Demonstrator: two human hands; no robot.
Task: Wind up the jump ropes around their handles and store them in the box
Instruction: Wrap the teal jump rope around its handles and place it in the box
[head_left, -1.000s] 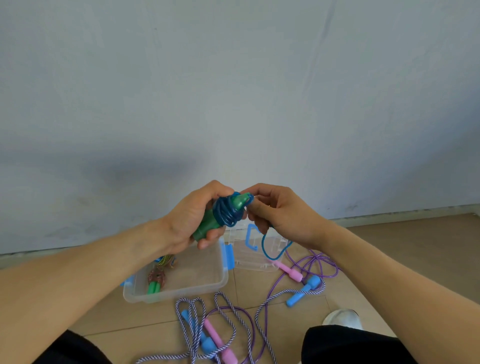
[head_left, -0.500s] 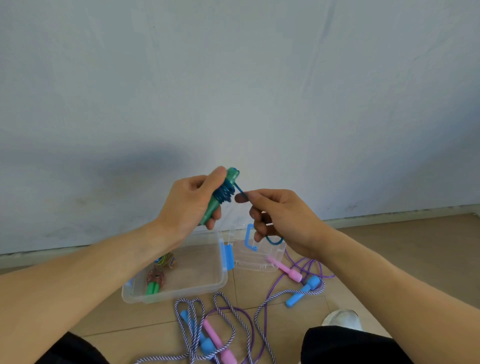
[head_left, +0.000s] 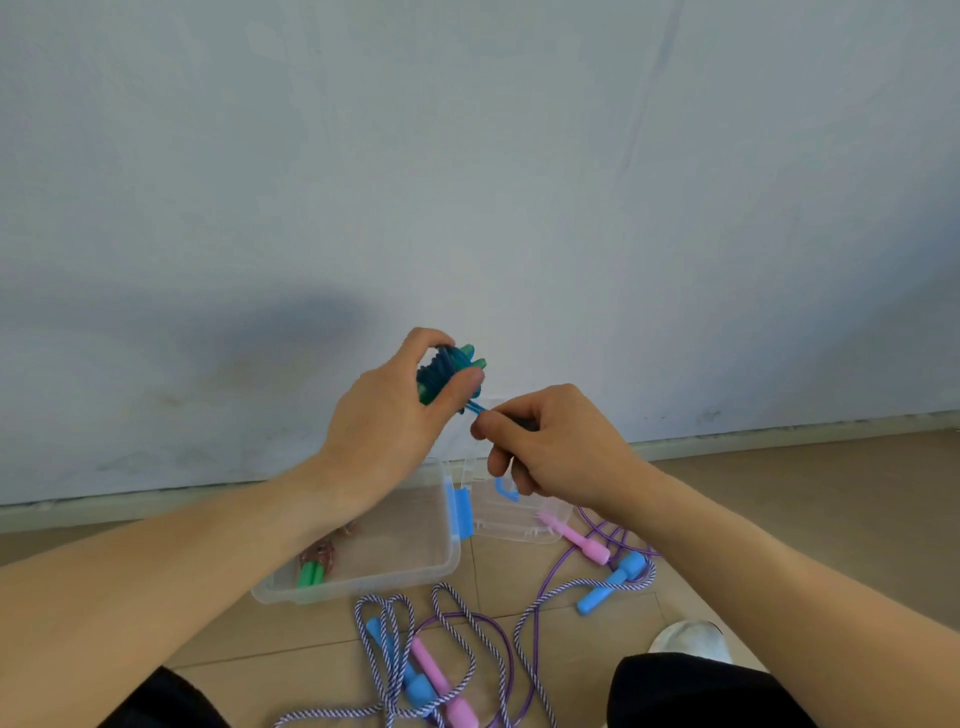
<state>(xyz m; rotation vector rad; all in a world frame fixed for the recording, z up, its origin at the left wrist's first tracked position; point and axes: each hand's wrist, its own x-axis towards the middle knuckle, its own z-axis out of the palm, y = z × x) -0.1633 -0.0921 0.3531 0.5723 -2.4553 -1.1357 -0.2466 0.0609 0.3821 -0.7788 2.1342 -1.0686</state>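
My left hand (head_left: 384, 421) grips a pair of green jump-rope handles (head_left: 470, 358) with blue rope (head_left: 441, 371) coiled round them, held up in front of the wall. My right hand (head_left: 550, 441) pinches the short free end of that blue rope (head_left: 475, 408) just below the coil. Below my hands a clear plastic box (head_left: 395, 577) lies open on the floor. A wound rope with green handles (head_left: 311, 569) lies in the box's left end.
The box's clear lid (head_left: 519, 525) with blue latches lies open to the right. Loose purple-and-white ropes with pink and blue handles (head_left: 426, 670) sprawl on the tiled floor in front. Another pink handle (head_left: 584, 543) and blue handle (head_left: 608, 584) lie at the right. A white shoe (head_left: 685, 636) is at lower right.
My left hand has turned the wound handles so their tips point up and right. My right hand has moved lower and now pinches a much shorter rope end close under the coil.
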